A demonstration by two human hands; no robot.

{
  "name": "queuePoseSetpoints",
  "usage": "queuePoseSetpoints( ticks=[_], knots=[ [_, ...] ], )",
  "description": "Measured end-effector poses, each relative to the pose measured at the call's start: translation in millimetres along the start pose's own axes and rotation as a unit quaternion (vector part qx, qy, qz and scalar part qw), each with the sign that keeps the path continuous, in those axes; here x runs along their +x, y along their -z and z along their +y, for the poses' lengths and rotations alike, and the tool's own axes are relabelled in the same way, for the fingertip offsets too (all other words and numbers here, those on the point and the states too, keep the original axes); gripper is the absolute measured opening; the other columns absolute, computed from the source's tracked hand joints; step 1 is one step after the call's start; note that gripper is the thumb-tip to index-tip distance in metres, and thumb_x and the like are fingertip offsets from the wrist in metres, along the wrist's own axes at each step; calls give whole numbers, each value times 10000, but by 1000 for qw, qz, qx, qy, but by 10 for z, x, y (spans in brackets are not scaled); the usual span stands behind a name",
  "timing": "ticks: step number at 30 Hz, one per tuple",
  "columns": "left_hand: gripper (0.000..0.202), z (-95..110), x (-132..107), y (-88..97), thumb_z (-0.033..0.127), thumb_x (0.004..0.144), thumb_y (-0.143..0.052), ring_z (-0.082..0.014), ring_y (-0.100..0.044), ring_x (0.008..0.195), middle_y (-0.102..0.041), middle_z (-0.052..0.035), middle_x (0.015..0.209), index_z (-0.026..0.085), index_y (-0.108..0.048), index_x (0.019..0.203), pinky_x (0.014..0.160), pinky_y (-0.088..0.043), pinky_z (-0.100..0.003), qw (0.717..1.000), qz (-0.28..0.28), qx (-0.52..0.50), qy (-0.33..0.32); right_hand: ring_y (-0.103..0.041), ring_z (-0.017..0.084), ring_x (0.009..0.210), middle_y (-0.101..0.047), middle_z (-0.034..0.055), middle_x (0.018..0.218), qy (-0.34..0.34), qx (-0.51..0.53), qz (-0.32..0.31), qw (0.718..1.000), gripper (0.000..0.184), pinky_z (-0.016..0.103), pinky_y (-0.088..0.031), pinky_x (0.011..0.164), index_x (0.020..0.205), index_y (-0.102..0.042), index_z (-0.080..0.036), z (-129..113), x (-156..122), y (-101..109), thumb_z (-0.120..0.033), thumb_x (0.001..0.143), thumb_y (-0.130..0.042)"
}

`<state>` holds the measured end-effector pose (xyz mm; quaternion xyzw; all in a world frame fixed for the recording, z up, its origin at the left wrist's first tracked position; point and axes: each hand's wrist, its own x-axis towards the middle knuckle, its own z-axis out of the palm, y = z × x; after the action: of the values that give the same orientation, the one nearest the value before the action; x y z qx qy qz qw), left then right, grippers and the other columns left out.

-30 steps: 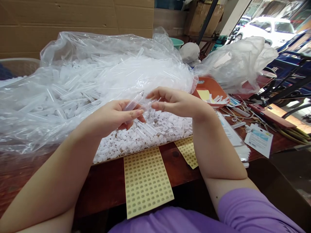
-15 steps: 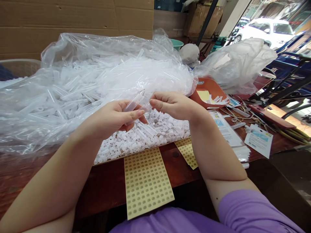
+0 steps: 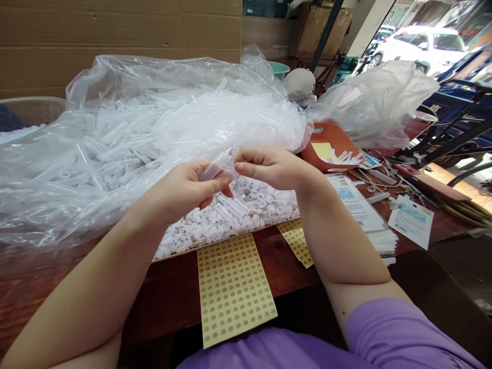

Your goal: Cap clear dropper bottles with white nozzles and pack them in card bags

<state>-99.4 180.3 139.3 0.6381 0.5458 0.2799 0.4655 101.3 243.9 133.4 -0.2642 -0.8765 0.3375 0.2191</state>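
Observation:
My left hand [image 3: 192,187] is closed round a clear plastic tube [image 3: 215,166], which tilts up to the right between thumb and fingers. Beside its upper end is my right hand [image 3: 265,166], thumb and forefinger pinched together; whatever they pinch is too small or hidden to make out. Below both hands lies a heap of small white plastic caps [image 3: 207,228], with a few clear tubes on top. Behind them, a large clear plastic bag [image 3: 154,128] lies open, full of similar tubes.
A sheet of small round stickers [image 3: 236,292] hangs over the front edge of the wooden table [image 3: 165,292]; another sticker sheet [image 3: 296,243] lies right of it. An orange basket [image 3: 334,134], printed cards [image 3: 411,220] and a white plastic bag [image 3: 376,102] are at the right.
My left hand and the tube have shifted slightly right and down, closer to my right hand. My right hand has barely moved.

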Motion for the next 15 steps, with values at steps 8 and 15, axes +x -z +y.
queuePoseSetpoints(
  ticks=[8,15],
  knots=[
    [206,78,-2,-178,328,861,-612,-29,-362,360,-620,-12,672,141,-606,776,336,-248,-160,966,-24,-258,-9,-465,98,688,-519,6,726,-10,66,88,994,518,249,-373,657,707,-476,-174,-71,60,-88,-642,913,-387],
    [271,195,-53,-282,222,990,-354,-85,-676,688,-724,-52,906,145,-513,785,601,-517,-164,885,25,-460,64,-482,103,573,-557,19,658,-118,-11,220,968,588,258,-346,549,736,-560,-172,-192,-16,78,-731,850,-417]
  ],
)
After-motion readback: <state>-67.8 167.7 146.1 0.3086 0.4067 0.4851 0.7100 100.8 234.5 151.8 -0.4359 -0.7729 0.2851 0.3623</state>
